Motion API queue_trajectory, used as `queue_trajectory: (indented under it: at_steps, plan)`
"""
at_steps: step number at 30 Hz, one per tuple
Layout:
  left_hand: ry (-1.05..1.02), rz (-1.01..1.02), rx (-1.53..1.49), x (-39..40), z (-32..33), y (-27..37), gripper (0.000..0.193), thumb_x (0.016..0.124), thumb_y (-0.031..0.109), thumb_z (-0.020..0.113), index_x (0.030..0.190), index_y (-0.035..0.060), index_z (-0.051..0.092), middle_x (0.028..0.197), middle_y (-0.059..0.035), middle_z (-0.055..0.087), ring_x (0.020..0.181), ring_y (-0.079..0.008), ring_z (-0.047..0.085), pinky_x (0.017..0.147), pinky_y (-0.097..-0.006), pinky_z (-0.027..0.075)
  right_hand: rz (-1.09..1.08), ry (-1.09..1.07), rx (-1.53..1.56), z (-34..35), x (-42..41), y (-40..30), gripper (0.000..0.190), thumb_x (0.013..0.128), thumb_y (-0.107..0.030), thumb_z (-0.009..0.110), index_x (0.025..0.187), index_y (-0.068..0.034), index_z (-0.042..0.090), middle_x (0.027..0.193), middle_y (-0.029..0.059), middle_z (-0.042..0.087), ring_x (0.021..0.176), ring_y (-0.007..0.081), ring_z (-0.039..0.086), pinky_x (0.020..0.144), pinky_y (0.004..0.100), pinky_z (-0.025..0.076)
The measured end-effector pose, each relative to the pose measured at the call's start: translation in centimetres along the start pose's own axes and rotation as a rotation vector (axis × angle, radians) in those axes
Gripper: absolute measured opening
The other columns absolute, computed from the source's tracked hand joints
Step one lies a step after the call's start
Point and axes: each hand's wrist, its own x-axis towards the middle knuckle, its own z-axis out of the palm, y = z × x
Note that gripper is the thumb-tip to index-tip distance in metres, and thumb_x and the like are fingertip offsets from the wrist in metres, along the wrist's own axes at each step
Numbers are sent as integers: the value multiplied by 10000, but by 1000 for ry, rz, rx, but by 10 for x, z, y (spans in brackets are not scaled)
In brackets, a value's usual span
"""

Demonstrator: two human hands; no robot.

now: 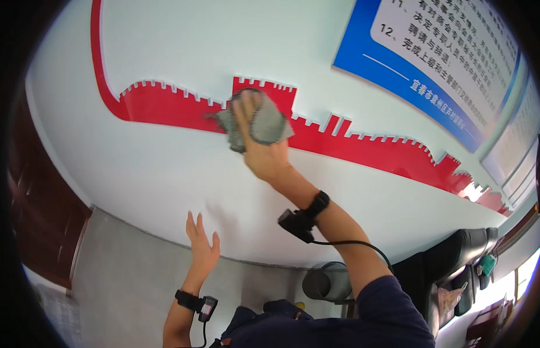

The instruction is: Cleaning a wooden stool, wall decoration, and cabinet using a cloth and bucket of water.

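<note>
My right hand (261, 148) presses a grey cloth (270, 119) against a red wall decoration (165, 104) shaped like a crenellated wall with towers. The cloth lies over the lower part of the square tower, under my spread fingers, and its loose edge hangs past them on the left. Below the decoration, my left hand (203, 248) is raised in front of the white wall (174, 174), fingers apart and holding nothing. Each wrist has a black strap with a small device and a cable.
A blue and white panel with writing (361, 48) hangs at the upper right. Near the wall's foot stands a dark bin (315, 285). Black leather seats (444, 256) are at the right, one with a pinkish bag (449, 300). A dark brown door (44, 217) is at the left.
</note>
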Motion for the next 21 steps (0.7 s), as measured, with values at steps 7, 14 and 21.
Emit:
queue_trajectory:
  at_steps: [7, 14, 21]
  plan:
    - [-169, -80, -27, -22, -7, -8, 557, 822, 89, 500, 1297, -55, 247, 1379, -305, 124, 1259, -445, 191, 1019, -478, 225, 104, -318, 551, -30, 7, 18, 570, 690, 13, 498, 1243, -120, 450, 1324, 103, 391, 1223, 289, 364, 966, 415, 342]
    - [-280, -127, -195, 1, 16, 2, 523, 831, 86, 487, 1288, -49, 273, 1371, -294, 180, 1264, -433, 218, 1025, -450, 237, 41, 206, -329, -155, 40, 132, 831, 570, -256, 722, 1311, -122, 371, 1407, 87, 274, 1309, 274, 224, 1063, 491, 131]
    - [-303, -97, -174, 10, 17, 1, 507, 833, 82, 489, 1287, -34, 296, 1372, -264, 219, 1253, -417, 261, 1013, -442, 262, 320, 695, -349, -290, -73, 300, 384, 821, -154, 532, 1183, -31, 489, 1079, 112, 569, 988, 213, 525, 913, 317, 370]
